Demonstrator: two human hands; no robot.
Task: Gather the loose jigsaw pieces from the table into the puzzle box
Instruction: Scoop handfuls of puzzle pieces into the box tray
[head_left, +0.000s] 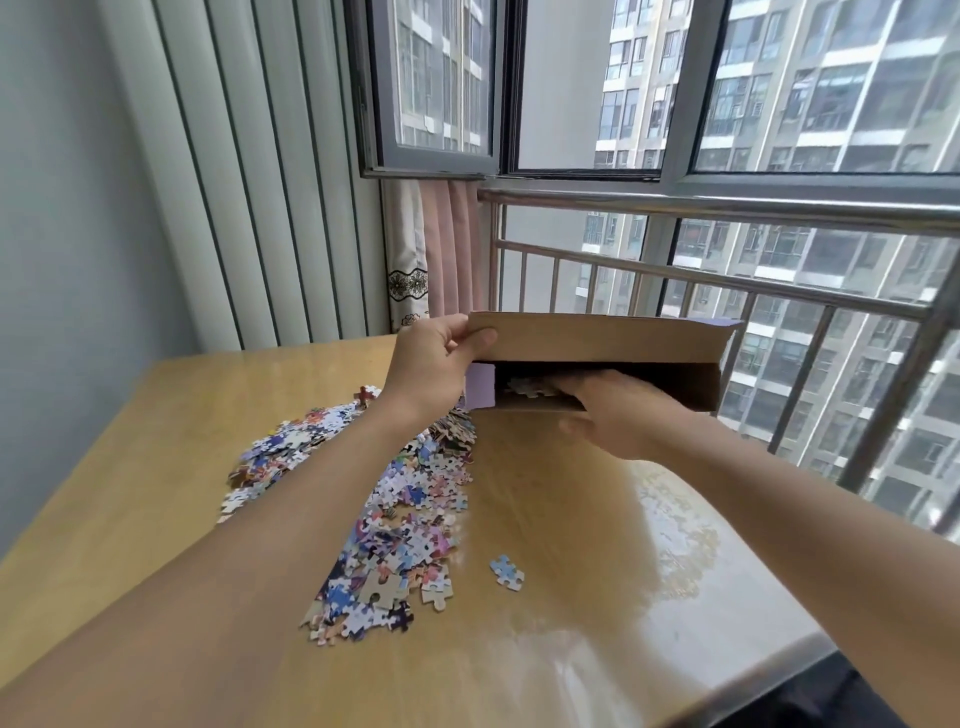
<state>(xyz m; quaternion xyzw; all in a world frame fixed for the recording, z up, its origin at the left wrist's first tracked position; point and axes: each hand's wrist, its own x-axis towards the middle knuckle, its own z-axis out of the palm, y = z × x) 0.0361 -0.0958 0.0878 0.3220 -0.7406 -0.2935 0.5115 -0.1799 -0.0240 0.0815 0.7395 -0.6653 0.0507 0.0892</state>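
Note:
The cardboard puzzle box lies on its side at the far edge of the table, its opening facing me. My left hand grips the corner of the raised top flap. My right hand reaches into the opening with its fingers straight. Its thumb stays outside, under the lower edge. A few pale pieces lie inside by my fingertips. A long heap of loose jigsaw pieces spreads over the table beneath my left forearm. One light blue piece lies apart to the right of the heap.
The wooden table has a glossy, rounded right edge. A metal railing and window stand close behind the box. A pink curtain hangs at the back, with a ribbed wall panel to its left.

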